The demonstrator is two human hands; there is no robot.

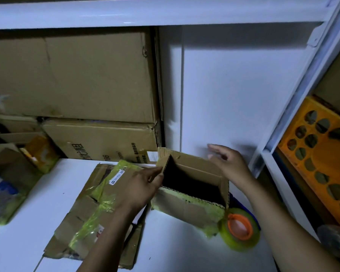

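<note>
Fingers of our left hand pinch the box flap, right hand slack; light, bendy cardboard we'd hold by its walls.

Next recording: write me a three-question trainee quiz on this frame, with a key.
1. True or false: the small open brown cardboard box stands on the white table.
2. What lies beside the box's near right corner? A) a yellow-green tape roll with orange core B) scissors C) a knife
3. Which hand touches the box's upright left flap?
Key: 1 true; 2 A; 3 the left hand, while the right hand is spread open by the far right corner.
</note>
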